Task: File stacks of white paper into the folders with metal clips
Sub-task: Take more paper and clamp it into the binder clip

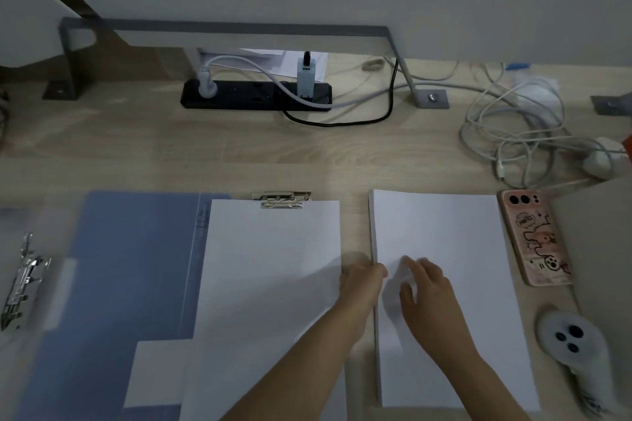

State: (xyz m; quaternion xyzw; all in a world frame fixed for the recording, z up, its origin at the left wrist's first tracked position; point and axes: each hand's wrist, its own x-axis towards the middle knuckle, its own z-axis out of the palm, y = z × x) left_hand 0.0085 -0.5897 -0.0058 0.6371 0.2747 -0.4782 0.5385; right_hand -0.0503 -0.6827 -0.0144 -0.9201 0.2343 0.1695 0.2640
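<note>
We see a black power strip (256, 95) at the back of the wooden desk (171, 147), tangled white cables (513, 133) right, a pink-cased phone (535, 236) face down, a white controller (571, 342) below it.

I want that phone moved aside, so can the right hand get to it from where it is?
Probably yes. The right hand rests on the loose paper stack, and the phone lies just beside that stack's right edge, nothing between them.

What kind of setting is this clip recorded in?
Likely an office or home desk: a wooden desk against a wall, a black power strip with plugged-in cables, an open blue folder, and a phone nearby.
</note>
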